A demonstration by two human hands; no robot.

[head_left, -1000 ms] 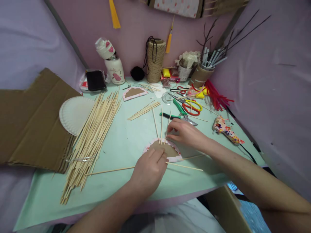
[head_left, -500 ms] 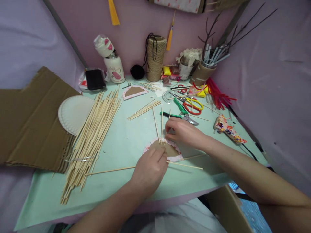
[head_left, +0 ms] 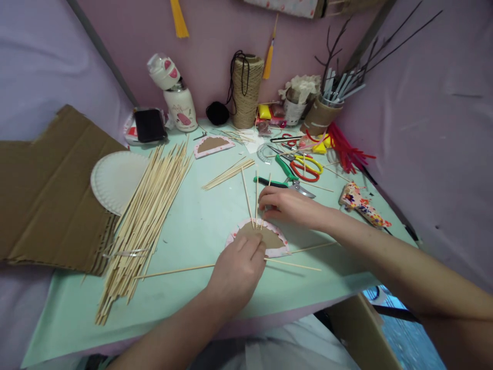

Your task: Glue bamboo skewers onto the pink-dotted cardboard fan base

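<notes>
A half-circle of brown cardboard [head_left: 271, 237], edged with pink-and-white patterned cloth, lies in front of me. My left hand [head_left: 239, 264] presses on it, fingers together over the inner ends of the skewers; what lies beneath the fingertips is hidden. Three thin bamboo skewers fan upward from the half-circle, among them the left skewer [head_left: 247, 198] and the middle skewer [head_left: 257, 200]. My right hand [head_left: 288, 205] pinches the rightmost skewer [head_left: 270, 180] just above the cloth edge. Other skewers stick out sideways near the flat side, such as the long left one [head_left: 177, 271].
A large bundle of skewers [head_left: 142, 226] lies to the left by a paper plate [head_left: 119, 182] and corrugated cardboard [head_left: 46, 200]. Green-handled pruning shears [head_left: 287, 172], scissors [head_left: 308, 167] and a glue gun [head_left: 362, 205] are at right. Another half-circle [head_left: 213, 145] sits farther back.
My right hand has shifted slightly left along the rightmost skewer. My left hand and the three fanned skewers look nearly unmoved.
</notes>
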